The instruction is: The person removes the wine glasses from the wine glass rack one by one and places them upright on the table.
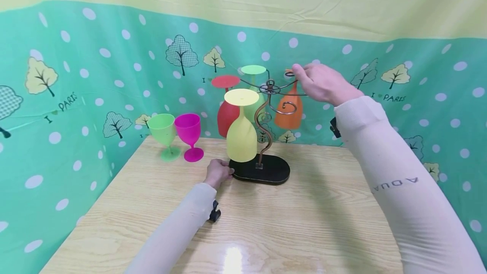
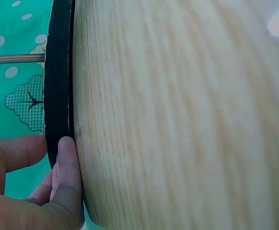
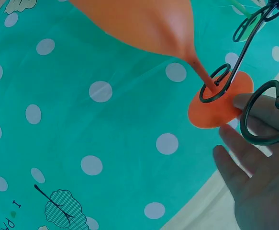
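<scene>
At the black base (image 1: pixel 274 170) of a wire goblet rack (image 1: pixel 262 126), my left hand (image 1: pixel 217 171) pinches the left end between thumb and fingers; the left wrist view shows this grip on the base (image 2: pixel 59 86) closely. My right hand (image 1: pixel 323 80) is up at the rack's right side, holding the foot (image 3: pixel 216 112) of an upside-down orange goblet (image 1: pixel 290 109) with its fingertips. That goblet's stem sits inside a curled hook (image 3: pixel 211 93). Also hanging upside down are a red goblet (image 1: pixel 227 117), a yellow goblet (image 1: pixel 242 138) and a green goblet (image 1: pixel 255 104), partly hidden.
On the table (image 1: pixel 289 223), a light green goblet (image 1: pixel 162 130) and a magenta goblet (image 1: pixel 188 129) stand upright left of the rack. An unfilled curled hook (image 1: pixel 287 108) projects toward me. Dotted cloth (image 1: pixel 125 67) hangs behind and at both sides.
</scene>
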The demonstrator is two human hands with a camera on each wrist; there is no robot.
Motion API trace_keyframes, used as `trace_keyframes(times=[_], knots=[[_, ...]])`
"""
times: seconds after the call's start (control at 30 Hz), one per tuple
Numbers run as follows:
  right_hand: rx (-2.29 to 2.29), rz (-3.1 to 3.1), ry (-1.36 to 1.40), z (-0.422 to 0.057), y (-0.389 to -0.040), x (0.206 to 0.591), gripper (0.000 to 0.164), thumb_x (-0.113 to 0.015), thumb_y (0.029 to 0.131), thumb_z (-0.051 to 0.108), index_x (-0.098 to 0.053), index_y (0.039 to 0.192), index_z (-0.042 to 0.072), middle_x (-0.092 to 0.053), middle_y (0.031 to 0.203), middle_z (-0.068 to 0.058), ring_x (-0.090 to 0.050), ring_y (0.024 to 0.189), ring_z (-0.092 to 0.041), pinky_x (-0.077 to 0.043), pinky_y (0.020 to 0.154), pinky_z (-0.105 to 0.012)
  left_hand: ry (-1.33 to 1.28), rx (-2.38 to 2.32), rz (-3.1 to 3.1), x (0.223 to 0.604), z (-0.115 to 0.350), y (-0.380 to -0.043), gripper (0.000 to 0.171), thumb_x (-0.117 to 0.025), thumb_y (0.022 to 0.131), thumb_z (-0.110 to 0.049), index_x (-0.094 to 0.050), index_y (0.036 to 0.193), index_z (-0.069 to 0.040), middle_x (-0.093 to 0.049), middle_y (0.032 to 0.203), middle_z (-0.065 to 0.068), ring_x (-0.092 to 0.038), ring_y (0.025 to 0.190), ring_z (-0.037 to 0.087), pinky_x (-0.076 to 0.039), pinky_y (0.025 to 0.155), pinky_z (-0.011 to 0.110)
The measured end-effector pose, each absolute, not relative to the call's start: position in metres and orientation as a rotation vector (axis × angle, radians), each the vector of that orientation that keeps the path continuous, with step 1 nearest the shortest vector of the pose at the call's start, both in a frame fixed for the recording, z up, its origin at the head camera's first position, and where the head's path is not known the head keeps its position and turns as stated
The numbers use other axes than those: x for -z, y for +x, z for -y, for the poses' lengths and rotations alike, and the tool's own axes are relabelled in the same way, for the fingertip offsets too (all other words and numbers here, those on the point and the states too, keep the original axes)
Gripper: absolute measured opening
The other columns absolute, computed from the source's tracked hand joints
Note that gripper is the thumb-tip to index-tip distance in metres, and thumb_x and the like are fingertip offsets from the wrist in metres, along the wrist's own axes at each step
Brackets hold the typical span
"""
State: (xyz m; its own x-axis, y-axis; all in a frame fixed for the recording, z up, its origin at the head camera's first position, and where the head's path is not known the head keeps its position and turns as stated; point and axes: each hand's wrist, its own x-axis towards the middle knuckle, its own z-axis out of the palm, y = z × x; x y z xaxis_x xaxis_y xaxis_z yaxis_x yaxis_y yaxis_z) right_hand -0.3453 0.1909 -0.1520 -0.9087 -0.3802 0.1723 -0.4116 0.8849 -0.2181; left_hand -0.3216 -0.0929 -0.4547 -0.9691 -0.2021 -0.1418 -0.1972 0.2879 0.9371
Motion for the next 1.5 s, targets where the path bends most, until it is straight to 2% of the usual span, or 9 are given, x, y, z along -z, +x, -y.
trace_keyframes(times=[0.33,0.5,0.57,0.7,0.87,1.1,1.27,1.5], knots=[[-0.339,2.833,0.732,-0.181,-0.344,0.152,0.081,-0.009,0.097,0.061,-0.059,0.129,0.006,-0.038,0.148,-0.014,-0.024,0.14,-0.035,-0.018,0.113,-0.052,0.383,1.833,2.52,0.455,0.093,-0.322,0.032,-0.071,0.077,0.004,-0.061,0.106,0.01,-0.06,0.106,0.027,-0.068,0.064,0.022,-0.057,0.06,0.027],[-0.33,2.823,0.752,-0.174,-0.346,0.152,0.079,-0.009,0.097,0.061,-0.059,0.131,0.009,-0.041,0.146,-0.013,-0.027,0.14,-0.032,-0.018,0.114,-0.051,0.388,1.824,2.531,0.455,0.094,-0.322,0.032,-0.072,0.077,0.003,-0.062,0.107,0.01,-0.06,0.107,0.026,-0.068,0.066,0.022,-0.057,0.061,0.027],[-0.314,2.828,0.75,-0.171,-0.347,0.151,0.079,-0.008,0.097,0.062,-0.054,0.136,0.011,-0.039,0.147,-0.014,-0.027,0.139,-0.032,-0.019,0.114,-0.051,0.384,1.821,2.536,0.454,0.094,-0.322,0.033,-0.072,0.077,0.003,-0.061,0.107,0.01,-0.06,0.107,0.026,-0.068,0.067,0.022,-0.056,0.061,0.027],[-0.286,2.846,0.747,-0.163,-0.351,0.15,0.082,-0.007,0.096,0.063,-0.054,0.135,0.008,-0.037,0.149,-0.014,-0.026,0.14,-0.034,-0.02,0.113,-0.051,0.365,1.826,2.528,0.454,0.094,-0.321,0.033,-0.071,0.076,0.003,-0.061,0.107,0.011,-0.059,0.107,0.028,-0.069,0.068,0.025,-0.057,0.062,0.029],[-0.249,2.891,0.715,-0.157,-0.354,0.15,0.089,-0.006,0.095,0.065,-0.061,0.127,0.003,-0.036,0.15,-0.014,-0.024,0.14,-0.036,-0.019,0.113,-0.052,0.364,1.84,2.514,0.456,0.094,-0.321,0.033,-0.071,0.076,0.004,-0.06,0.107,0.011,-0.058,0.108,0.028,-0.069,0.068,0.025,-0.057,0.063,0.029],[-0.212,3.007,0.605,-0.153,-0.357,0.146,0.094,0.0,0.089,0.072,-0.046,0.142,0.008,-0.025,0.155,-0.012,-0.014,0.143,-0.037,-0.014,0.112,-0.058,0.389,1.863,2.506,0.453,0.093,-0.321,0.033,-0.071,0.076,0.005,-0.061,0.107,0.011,-0.058,0.108,0.028,-0.07,0.072,0.027,-0.058,0.065,0.029],[-0.17,3.059,0.552,-0.152,-0.357,0.143,0.098,0.003,0.087,0.074,-0.041,0.145,0.009,-0.019,0.157,-0.011,-0.007,0.144,-0.038,-0.008,0.113,-0.06,0.382,1.866,2.513,0.45,0.094,-0.321,0.033,-0.071,0.075,0.006,-0.06,0.106,0.012,-0.058,0.107,0.031,-0.069,0.07,0.028,-0.058,0.064,0.032],[-0.171,3.078,0.488,-0.16,-0.359,0.143,0.098,0.004,0.087,0.073,-0.038,0.146,0.007,-0.018,0.157,-0.015,-0.009,0.143,-0.039,-0.009,0.113,-0.058,0.388,1.858,2.524,0.455,0.092,-0.322,0.035,-0.071,0.077,0.004,-0.061,0.109,0.011,-0.058,0.111,0.03,-0.07,0.073,0.027,-0.058,0.065,0.03]])
